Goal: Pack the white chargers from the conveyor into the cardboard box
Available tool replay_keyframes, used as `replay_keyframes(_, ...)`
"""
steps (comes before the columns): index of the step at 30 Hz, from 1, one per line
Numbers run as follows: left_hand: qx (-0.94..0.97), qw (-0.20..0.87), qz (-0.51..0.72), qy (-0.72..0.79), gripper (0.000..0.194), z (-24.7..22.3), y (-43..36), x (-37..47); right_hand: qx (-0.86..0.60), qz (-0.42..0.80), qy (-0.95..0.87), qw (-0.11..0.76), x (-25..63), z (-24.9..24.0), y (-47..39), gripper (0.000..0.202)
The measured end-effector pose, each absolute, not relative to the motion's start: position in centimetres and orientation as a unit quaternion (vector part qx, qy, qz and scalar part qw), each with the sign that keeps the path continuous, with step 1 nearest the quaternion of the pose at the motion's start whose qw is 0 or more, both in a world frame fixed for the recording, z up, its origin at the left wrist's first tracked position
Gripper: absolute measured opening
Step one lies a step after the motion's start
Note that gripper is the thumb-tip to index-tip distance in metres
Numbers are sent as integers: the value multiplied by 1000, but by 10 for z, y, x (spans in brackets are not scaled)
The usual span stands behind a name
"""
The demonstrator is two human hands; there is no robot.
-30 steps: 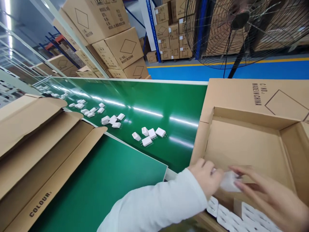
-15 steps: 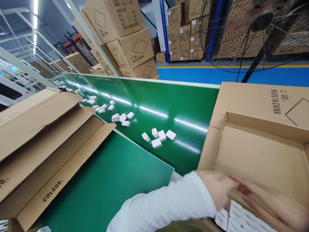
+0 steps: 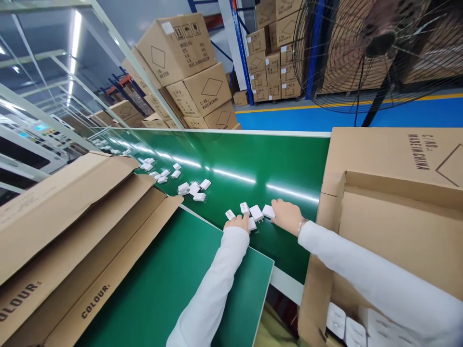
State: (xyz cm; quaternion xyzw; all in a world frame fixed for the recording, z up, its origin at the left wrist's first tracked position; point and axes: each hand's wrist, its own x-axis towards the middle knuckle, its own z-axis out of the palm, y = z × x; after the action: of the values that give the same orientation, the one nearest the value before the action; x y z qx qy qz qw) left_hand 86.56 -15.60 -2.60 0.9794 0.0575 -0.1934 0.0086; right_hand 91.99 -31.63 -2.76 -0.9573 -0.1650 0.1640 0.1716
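head view: we have our right grip (image 3: 287, 217) nearly closed on the end white plug (image 3: 268, 211) of a loose cluster on the green belt (image 3: 292, 159). our left grip (image 3: 237, 222) curls at the near side; we cannot tell what it holds. bare prongs could snag neighbouring plugs, and our low right sleeve (image 3: 347, 250) could drag the carton (image 3: 379, 144).

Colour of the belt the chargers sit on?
The belt is green and glossy, with white light streaks; shows best in the head view.
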Motion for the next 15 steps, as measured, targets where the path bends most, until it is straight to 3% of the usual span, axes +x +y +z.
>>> replay_keyframes(3,986,80,-147,-14,43,-19,-156,844,-914,194,-221,281,908,-17,-355,25)
replay_keyframes(6,944,273,1,-185,42,-19,-168,819,-840,228,-280,406,878,-9,-395,26)
replay_keyframes(9,835,438,118,-311,41,-23,-196,801,-715,247,-259,601,844,-20,-419,29)
replay_keyframes(11,802,482,140,-324,43,-25,-216,795,-640,230,-225,697,828,-33,-426,32)
replay_keyframes(15,796,498,168,-301,45,-28,-242,792,-616,190,-187,741,817,-45,-426,26)
